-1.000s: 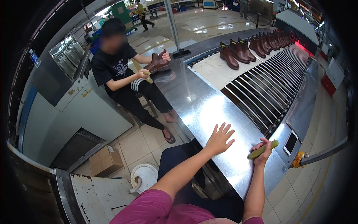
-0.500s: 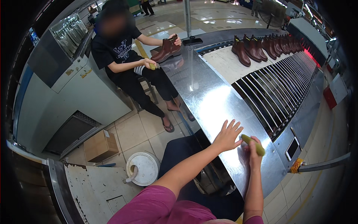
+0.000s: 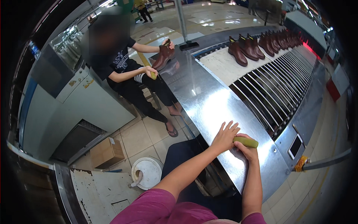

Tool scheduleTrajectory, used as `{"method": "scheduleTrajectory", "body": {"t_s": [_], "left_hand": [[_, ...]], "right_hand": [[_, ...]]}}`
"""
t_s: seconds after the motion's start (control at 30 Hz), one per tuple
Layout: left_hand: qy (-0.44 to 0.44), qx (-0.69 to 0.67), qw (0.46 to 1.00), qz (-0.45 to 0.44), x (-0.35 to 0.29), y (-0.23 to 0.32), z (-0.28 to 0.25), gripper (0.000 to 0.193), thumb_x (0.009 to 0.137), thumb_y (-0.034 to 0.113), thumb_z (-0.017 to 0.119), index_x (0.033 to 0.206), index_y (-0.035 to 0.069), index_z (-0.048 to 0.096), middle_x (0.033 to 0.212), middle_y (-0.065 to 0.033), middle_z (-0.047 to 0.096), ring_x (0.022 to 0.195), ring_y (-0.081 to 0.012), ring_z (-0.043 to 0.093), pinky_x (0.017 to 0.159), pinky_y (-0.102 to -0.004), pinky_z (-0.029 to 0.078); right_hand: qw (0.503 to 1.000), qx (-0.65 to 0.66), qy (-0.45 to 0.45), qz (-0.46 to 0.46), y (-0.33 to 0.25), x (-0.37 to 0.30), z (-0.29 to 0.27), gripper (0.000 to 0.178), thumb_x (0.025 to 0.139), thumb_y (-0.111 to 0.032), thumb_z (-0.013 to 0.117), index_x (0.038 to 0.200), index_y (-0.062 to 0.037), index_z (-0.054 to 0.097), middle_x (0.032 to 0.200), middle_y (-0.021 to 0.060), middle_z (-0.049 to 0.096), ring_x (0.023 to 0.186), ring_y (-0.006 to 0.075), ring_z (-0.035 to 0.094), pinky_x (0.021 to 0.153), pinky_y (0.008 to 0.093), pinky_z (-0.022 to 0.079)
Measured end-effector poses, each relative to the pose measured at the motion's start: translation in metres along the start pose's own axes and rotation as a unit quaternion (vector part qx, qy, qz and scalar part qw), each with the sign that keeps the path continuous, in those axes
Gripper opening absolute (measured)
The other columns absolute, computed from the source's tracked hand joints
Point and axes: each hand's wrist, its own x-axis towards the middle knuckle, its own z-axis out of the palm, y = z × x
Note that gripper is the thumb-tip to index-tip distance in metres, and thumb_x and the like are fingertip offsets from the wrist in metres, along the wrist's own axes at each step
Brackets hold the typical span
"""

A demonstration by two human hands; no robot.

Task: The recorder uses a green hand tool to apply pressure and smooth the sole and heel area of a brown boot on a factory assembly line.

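My right hand (image 3: 249, 150) is wrapped round an olive-green oblong pad with rounded ends (image 3: 247, 142), held over the metal table. Right beside it, my left hand (image 3: 225, 139) is stretched out with its fingers apart, near the pad's left end. I cannot tell whether the left hand touches the pad. Both hands are above the shiny metal tabletop (image 3: 199, 91). Across the table corner, a seated person holds a brown ankle boot (image 3: 163, 56) in one hand and a similar green pad (image 3: 153, 75) in the other.
Several brown boots (image 3: 237, 53) stand in a row on a white board and the roller conveyor (image 3: 274, 95). A phone (image 3: 295, 146) lies at the right; another dark one (image 3: 189, 46) is by the post. A white lidded bucket (image 3: 151, 164) and a cardboard box (image 3: 107, 153) stand on the floor.
My right hand has turned the green pad nearer level and brought it left, close to my left hand. The seated person's boot has tipped more upright. The whole view has shifted slightly.
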Motion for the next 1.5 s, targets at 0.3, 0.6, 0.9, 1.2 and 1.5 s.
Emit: {"method": "scheduleTrajectory", "body": {"t_s": [0.3, 0.6, 0.9, 1.2, 1.5], "left_hand": [[-0.004, 0.007, 1.0, -0.002, 0.0, 0.005, -0.006, 0.059, 0.082, 0.014, 0.075, 0.14, 0.007, 0.061, 0.155, -0.0161, 0.052, 0.15, -0.0358, 0.039, 0.124, -0.0552, 0.025], [-0.019, -0.011, 1.0, -0.003, 0.001, 0.006, -0.009, 0.061, 0.082, 0.01, 0.075, 0.141, 0.008, 0.06, 0.153, -0.0143, 0.053, 0.149, -0.0361, 0.04, 0.125, -0.0549, 0.025], [0.048, -0.086, 0.995, -0.015, -0.001, -0.001, -0.004, 0.051, 0.083, 0.005, 0.07, 0.132, 0.006, 0.061, 0.137, -0.0147, 0.064, 0.141, -0.0374, 0.05, 0.12, -0.055, 0.032], [0.047, -0.058, 0.997, 0.009, -0.002, 0.003, -0.008, 0.046, 0.084, 0.007, 0.07, 0.129, 0.006, 0.063, 0.135, -0.0139, 0.064, 0.14, -0.0371, 0.05, 0.12, -0.0558, 0.032], [0.055, -0.082, 0.995, -0.027, -0.001, 0.001, -0.006, 0.057, 0.077, -0.001, 0.072, 0.133, 0.005, 0.062, 0.138, -0.0142, 0.063, 0.14, -0.036, 0.051, 0.121, -0.0528, 0.032]], "right_hand": [[0.991, 0.131, 0.039, 0.002, 0.01, 0.006, -0.011, 0.026, 0.092, -0.012, 0.079, 0.111, 0.0015, 0.067, 0.095, 0.0126, 0.074, 0.076, 0.0169, 0.07, 0.063, 0.0269, 0.056], [0.991, 0.097, 0.048, -0.078, 0.035, 0.009, -0.011, 0.048, 0.087, -0.045, 0.085, 0.096, -0.0001, 0.069, 0.085, 0.0114, 0.074, 0.065, 0.0141, 0.066, 0.059, 0.0264, 0.054], [0.994, 0.08, 0.057, -0.041, 0.013, 0.007, -0.003, 0.049, 0.092, -0.03, 0.081, 0.125, 0.0035, 0.065, 0.082, 0.0073, 0.071, 0.064, 0.0146, 0.067, 0.059, 0.0274, 0.055], [0.99, 0.141, -0.005, -0.024, 0.015, 0.006, -0.019, 0.046, 0.085, -0.011, 0.086, 0.124, 0.0015, 0.066, 0.094, 0.0104, 0.074, 0.074, 0.0157, 0.07, 0.066, 0.0291, 0.057], [0.996, 0.085, 0.023, 0.004, 0.003, 0.004, -0.01, 0.043, 0.087, -0.008, 0.083, 0.125, 0.0012, 0.064, 0.096, 0.0097, 0.074, 0.073, 0.0155, 0.07, 0.069, 0.0285, 0.056]]}}
